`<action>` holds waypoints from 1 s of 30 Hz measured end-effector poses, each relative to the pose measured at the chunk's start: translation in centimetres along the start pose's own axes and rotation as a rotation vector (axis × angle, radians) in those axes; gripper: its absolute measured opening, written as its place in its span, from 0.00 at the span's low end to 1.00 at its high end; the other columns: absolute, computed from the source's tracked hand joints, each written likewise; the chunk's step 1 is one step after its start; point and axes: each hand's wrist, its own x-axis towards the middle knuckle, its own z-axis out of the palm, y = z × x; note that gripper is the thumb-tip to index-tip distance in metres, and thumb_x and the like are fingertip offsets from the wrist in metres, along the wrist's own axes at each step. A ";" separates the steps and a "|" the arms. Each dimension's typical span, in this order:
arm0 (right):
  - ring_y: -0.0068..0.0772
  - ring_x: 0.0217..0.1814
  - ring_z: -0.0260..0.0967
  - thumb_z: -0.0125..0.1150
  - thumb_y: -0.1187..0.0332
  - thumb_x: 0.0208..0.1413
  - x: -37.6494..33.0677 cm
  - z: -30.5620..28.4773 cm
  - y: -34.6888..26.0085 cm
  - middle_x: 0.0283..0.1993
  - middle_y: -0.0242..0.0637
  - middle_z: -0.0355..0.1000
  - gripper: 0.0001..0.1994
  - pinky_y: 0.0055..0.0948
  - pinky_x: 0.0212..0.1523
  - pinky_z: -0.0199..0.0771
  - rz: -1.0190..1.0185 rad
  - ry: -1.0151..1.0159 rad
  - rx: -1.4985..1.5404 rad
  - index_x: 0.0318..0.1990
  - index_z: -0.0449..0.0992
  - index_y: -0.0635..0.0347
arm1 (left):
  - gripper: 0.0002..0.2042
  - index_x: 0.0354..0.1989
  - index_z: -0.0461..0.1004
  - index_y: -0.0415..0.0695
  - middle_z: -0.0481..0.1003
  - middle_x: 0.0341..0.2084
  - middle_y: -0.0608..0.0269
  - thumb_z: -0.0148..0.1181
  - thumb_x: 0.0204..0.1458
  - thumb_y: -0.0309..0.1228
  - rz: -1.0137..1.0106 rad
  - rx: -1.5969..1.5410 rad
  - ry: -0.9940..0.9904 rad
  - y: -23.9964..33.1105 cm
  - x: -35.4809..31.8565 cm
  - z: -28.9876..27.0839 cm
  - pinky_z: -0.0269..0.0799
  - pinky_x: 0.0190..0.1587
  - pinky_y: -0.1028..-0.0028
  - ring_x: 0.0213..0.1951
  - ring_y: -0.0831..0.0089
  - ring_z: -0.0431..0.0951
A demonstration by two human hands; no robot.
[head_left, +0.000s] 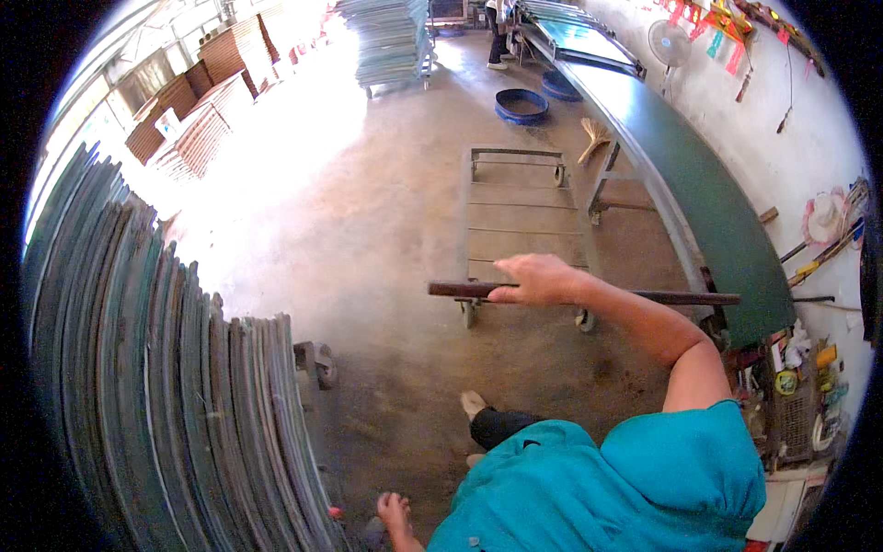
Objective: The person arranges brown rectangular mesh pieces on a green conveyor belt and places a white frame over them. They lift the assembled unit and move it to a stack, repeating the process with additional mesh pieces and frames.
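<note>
My right hand (541,280) reaches forward to a long, dark brown bar (685,297) that lies crosswise in front of me. The thumb is on the near side of the bar and the fingers are over its far side, gripping it. Whether it is a loose bar or the edge of a flat panel, I cannot tell. Beneath it stands a low metal cart frame (524,204) on small wheels. My left hand (395,515) hangs low at my side with loosely bent fingers, no object visible in it. It is close to a tall row of thin grey-green panels (184,386).
A long green conveyor belt (704,175) runs along the right wall. Two round blue tubs (521,107) and a straw broom (593,140) are on the floor beside it. A wheeled stack of pale panels (384,46) stands further off, near another person (498,35). Brown stacks (207,120) stand far left.
</note>
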 end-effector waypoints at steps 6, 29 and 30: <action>0.45 0.37 0.69 0.46 0.37 0.48 10.8 2.9 -1.9 0.35 0.50 0.71 0.34 0.41 0.39 0.67 -0.145 -0.261 0.343 0.39 0.73 0.66 | 0.17 0.47 0.64 0.36 0.71 0.28 0.61 0.52 0.48 0.28 0.369 0.277 -0.101 14.8 10.0 2.1 0.68 0.24 0.77 0.25 0.75 0.73; 0.45 0.44 0.69 0.54 0.52 0.45 25.4 15.2 6.1 0.40 0.43 0.73 0.20 0.39 0.46 0.68 0.757 -0.600 0.242 0.37 0.77 0.58 | 0.19 0.42 0.72 0.36 0.75 0.32 0.52 0.56 0.43 0.34 0.266 0.631 -0.275 51.8 46.2 17.5 0.72 0.36 0.72 0.32 0.69 0.77; 0.48 0.50 0.65 0.51 0.47 0.48 26.3 15.7 7.0 0.48 0.48 0.68 0.25 0.40 0.49 0.66 0.673 -0.689 0.336 0.43 0.74 0.58 | 0.19 0.42 0.72 0.36 0.75 0.32 0.51 0.56 0.42 0.35 0.296 0.688 -0.303 55.5 45.4 20.1 0.71 0.37 0.72 0.33 0.68 0.77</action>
